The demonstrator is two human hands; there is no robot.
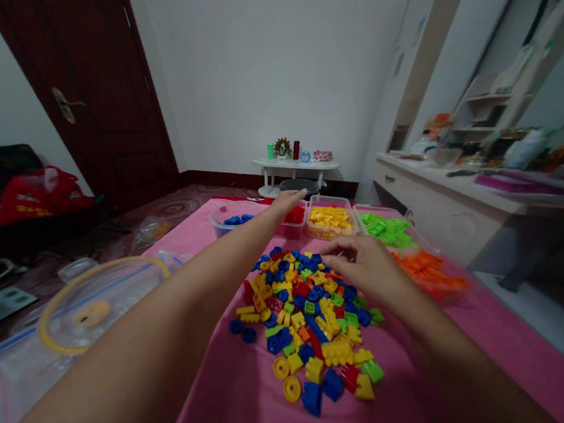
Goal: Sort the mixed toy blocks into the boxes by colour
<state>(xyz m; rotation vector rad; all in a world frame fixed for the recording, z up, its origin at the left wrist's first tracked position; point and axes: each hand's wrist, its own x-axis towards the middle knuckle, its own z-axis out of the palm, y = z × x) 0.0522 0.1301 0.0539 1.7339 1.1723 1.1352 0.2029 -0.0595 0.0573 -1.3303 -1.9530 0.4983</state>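
Note:
Loose toy building bricks (297, 316) in blue, yellow, red, green and orange lie heaped on a pink cloth. My left hand (289, 200) reaches out over the clear box of red bricks (294, 218). Its fingers look stretched out, and the tips are partly hidden. At the heap's far right edge is my right hand (361, 257), bent, with a gap between thumb and fingers. Its fingertips are close to blue bricks, and no brick shows in its grasp.
Behind the heap stand clear boxes of blue bricks (237, 220), yellow bricks (330, 218) and green bricks (386, 229); orange bricks (430, 272) sit at right. Left lie plastic bags and a yellow ring (51, 297). A cluttered dresser (441, 203) flanks the right.

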